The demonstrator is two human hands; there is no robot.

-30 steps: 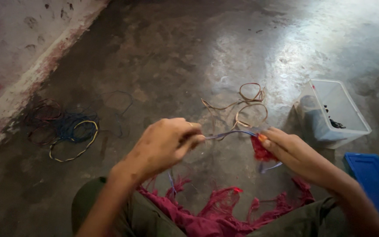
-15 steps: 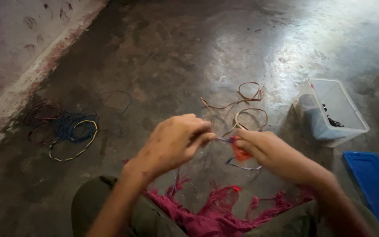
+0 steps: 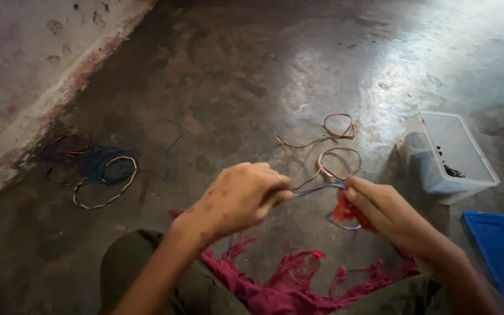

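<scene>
A thin blue wire [image 3: 317,188] stretches between my two hands above a dark concrete floor. My left hand [image 3: 240,197] pinches one end of it with closed fingers. My right hand [image 3: 380,209] grips the other part of the wire together with a small red tool or piece [image 3: 345,211]; a loop of the wire hangs below it. A maroon fringed cloth [image 3: 290,280] lies over my lap, under both hands.
Loose brown wire loops [image 3: 333,146] lie on the floor beyond my hands. A pile of blue, yellow and dark wire coils [image 3: 97,169] sits at the left by the wall. A clear plastic box [image 3: 447,156] and a blue lid [image 3: 500,251] are at the right.
My hands came close together half a second ago and have spread apart again, drawing the blue wire taut. The view shifted slightly.
</scene>
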